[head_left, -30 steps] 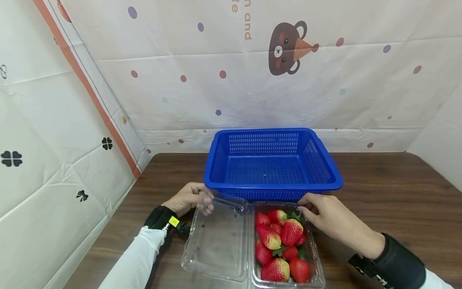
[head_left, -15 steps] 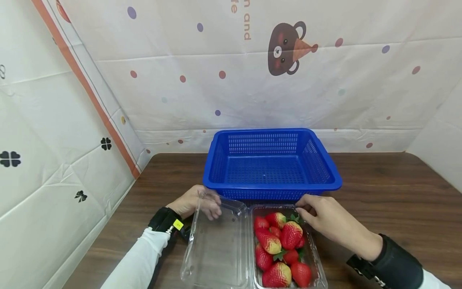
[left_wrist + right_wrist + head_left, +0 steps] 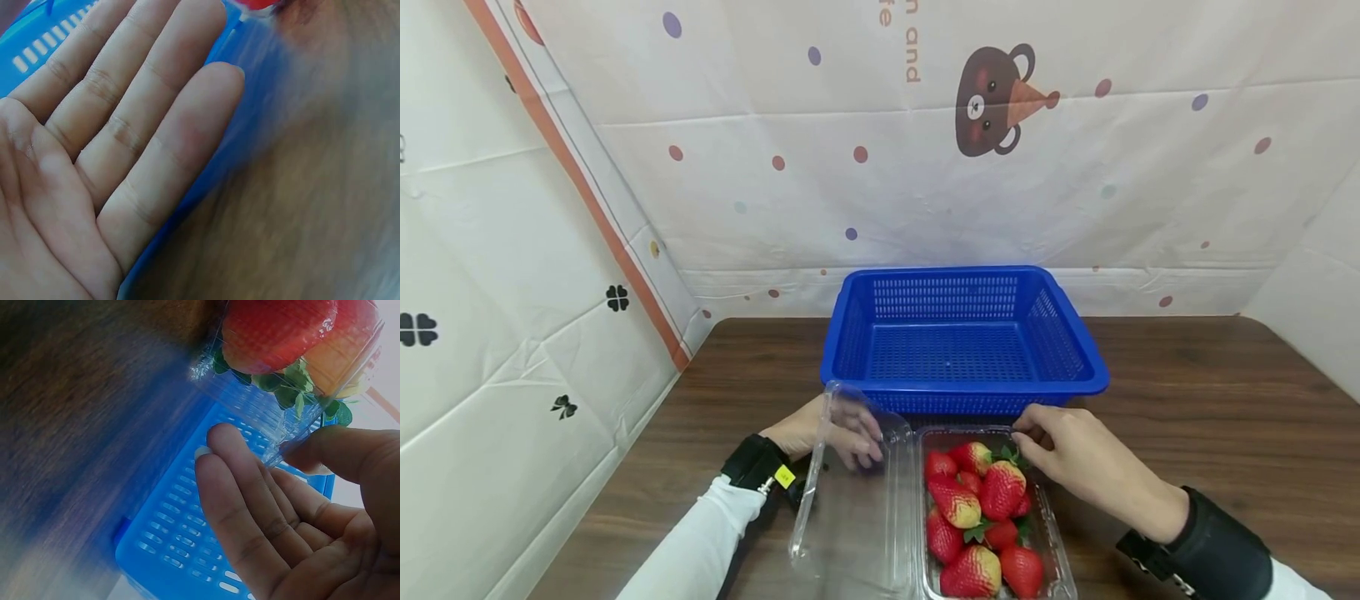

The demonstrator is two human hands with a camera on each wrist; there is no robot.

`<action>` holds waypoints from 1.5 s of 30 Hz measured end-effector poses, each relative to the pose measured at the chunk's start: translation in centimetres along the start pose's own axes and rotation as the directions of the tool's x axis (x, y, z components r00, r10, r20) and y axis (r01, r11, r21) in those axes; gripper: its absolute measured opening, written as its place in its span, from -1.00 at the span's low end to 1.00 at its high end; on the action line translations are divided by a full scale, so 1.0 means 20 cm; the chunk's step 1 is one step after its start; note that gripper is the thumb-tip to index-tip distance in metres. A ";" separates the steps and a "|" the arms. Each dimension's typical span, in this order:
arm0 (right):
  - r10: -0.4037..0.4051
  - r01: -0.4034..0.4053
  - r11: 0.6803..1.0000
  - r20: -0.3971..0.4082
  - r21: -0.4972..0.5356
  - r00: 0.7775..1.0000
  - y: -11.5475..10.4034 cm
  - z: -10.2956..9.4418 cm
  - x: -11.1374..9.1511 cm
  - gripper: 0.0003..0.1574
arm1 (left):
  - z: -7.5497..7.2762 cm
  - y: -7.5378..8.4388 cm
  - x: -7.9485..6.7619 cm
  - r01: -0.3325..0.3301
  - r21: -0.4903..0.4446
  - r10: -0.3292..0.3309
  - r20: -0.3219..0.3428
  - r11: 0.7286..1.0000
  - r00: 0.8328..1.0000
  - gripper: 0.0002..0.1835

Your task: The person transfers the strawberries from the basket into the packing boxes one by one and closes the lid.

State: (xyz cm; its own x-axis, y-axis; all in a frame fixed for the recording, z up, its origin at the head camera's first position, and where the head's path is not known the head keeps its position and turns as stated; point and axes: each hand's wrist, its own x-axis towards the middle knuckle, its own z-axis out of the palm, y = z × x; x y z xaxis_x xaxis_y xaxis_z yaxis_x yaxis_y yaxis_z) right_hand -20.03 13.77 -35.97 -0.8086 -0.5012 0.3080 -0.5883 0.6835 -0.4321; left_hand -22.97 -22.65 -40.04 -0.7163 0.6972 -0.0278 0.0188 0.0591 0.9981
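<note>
A clear plastic clamshell box [image 3: 1060, 537] lies in front of me, filled with several red strawberries [image 3: 973, 500]. Its hinged clear lid [image 3: 868, 533] leans up on the left, tilted off the table. Behind the lid is my left hand [image 3: 838, 433], seen partly through the plastic; in the left wrist view its fingers [image 3: 169, 144] are nearly straight and grip nothing. Whether they touch the lid is hard to tell. My right hand [image 3: 1067, 442] pinches the far right corner of the box between thumb and fingers. Green strawberry leaves [image 3: 294, 387] show through that corner.
A blue slotted plastic basket [image 3: 962, 388] with nothing in it stands just behind the box. The brown wooden table [image 3: 1195, 383] extends to both sides. A white patterned cloth [image 3: 760, 200] rises behind and at the left.
My left hand has let go of the lid's edge and moved right behind it, fingers unfolding. The lid has tilted further up toward the box. The right hand stays at its corner.
</note>
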 end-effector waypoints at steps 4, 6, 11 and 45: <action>-0.004 0.004 1.000 -0.011 -0.005 1.000 0.00 0.00 0.00 -0.91 | 0.03 -0.01 0.01 0.033 0.017 -0.033 0.001 0.999 0.999 -0.74; -0.007 0.007 1.000 -0.017 -0.009 1.000 0.00 0.01 0.00 -0.91 | 0.04 0.00 0.02 0.051 0.032 -0.050 -0.006 0.998 0.999 -0.74; -0.015 0.015 1.000 -0.026 -0.014 1.000 0.00 0.01 0.00 -0.90 | 0.06 0.01 0.03 0.040 0.023 -0.040 -0.007 0.999 0.999 -0.74; -0.020 0.021 1.000 -0.035 0.011 0.999 -0.02 0.04 -0.01 -0.88 | 0.16 0.03 0.09 0.106 0.050 -0.103 -0.053 0.993 0.993 -0.67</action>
State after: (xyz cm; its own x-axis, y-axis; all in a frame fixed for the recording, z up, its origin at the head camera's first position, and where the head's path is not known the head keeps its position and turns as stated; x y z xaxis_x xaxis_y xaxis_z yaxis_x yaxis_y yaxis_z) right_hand -19.50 13.20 -36.44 -0.7963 -0.4959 0.3465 -0.6047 0.6672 -0.4349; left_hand -22.04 -19.09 -39.69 -0.7504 0.6485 -0.1279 -0.0224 0.1684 0.9855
